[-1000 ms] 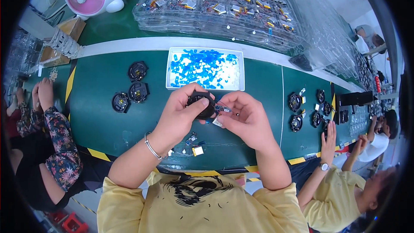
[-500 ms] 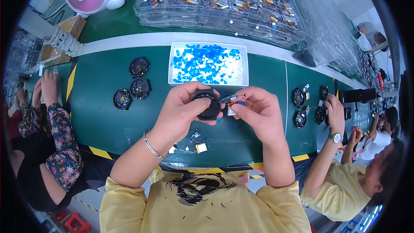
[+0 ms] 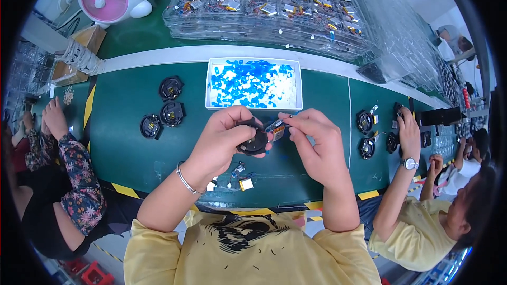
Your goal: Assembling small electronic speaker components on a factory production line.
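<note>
My left hand (image 3: 223, 136) is closed around a round black watch case (image 3: 254, 144), its thumb resting on the face of it. Just right of the case, the thumb and fingers of my right hand (image 3: 318, 145) pinch a small circuit board with a battery and wires (image 3: 277, 128). The board is tilted, its lower end close to the left fingertips; whether it touches the case I cannot tell. Beneath my hands on the green bench lie another small circuit board (image 3: 238, 169) and a silver battery with a yellow edge (image 3: 246, 184).
Beyond my hands stands a white box (image 3: 209, 106) of blue film pieces. Three black watch cases (image 3: 171, 113) lie to the left, more cases (image 3: 365, 121) to the right. Clear trays (image 3: 253, 30) of batteries fill the back. Co-workers sit on both sides; one person's hand (image 3: 409, 136) reaches in at right.
The circuit board has tilted from nearly level, and its battery now shows beside the case. My right fingers have shifted their pinch. The watch case has turned slightly in my left hand.
</note>
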Demonstrator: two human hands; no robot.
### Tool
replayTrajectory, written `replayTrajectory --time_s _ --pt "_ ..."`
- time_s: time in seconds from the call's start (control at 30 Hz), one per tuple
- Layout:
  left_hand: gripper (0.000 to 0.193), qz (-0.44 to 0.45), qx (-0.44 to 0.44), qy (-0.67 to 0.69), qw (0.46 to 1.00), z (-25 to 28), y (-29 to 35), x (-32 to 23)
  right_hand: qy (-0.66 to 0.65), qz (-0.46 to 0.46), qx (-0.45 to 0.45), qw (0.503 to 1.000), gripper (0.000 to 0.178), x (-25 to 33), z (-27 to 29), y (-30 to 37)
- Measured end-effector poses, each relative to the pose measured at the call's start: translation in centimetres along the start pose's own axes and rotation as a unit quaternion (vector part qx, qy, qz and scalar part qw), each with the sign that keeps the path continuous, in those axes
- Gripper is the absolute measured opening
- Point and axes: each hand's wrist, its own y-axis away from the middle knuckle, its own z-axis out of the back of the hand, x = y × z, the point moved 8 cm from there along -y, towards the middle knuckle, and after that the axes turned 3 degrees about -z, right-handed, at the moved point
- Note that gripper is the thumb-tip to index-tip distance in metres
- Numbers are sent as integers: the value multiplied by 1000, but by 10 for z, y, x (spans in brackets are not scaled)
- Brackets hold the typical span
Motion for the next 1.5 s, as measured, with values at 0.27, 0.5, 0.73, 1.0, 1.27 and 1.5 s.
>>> replayTrajectory --time_s 0.27,0.5,0.73,1.0,1.27,1.5 --pt "9 -45 33 -277 959 -5 0 3 8 72 -125 989 14 16 4 6" --pt "10 -51 -50 3 997 3 0 7 126 237 -134 954 15 41 -12 16" --pt "15 57 7 83 995 -7 1 12 20 115 -79 990 11 23 -13 3" --pt "17 78 -25 158 984 -2 -3 19 19 132 -87 987 18 25 -19 5" --pt "14 70 -3 162 984 -2 0 22 37 105 -65 992 13 22 -23 5" --pt "12 44 2 71 996 -4 2 12 -181 -54 -5 982 14 -15 -24 3"
